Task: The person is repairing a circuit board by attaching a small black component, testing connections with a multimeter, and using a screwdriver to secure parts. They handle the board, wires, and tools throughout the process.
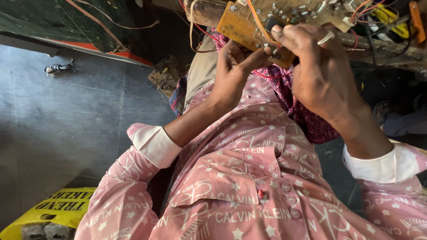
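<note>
A tan-orange circuit board point(242, 26) with small parts and coloured wires is held up in front of my chest. My left hand point(235, 66) grips its lower edge from below, thumb against the board. My right hand point(318, 66), with a ring on one finger, wraps over the board's right part, fingertips pressed on a dark component. Both sleeves are pink with white cuffs.
A dark wooden bench edge point(382, 46) with yellow and red wires runs at the top right. A large green board point(58, 22) leans at the top left. A small metal part point(167, 75) and a wire clip point(55, 69) lie on the grey floor; a yellow bag point(58, 209) sits lower left.
</note>
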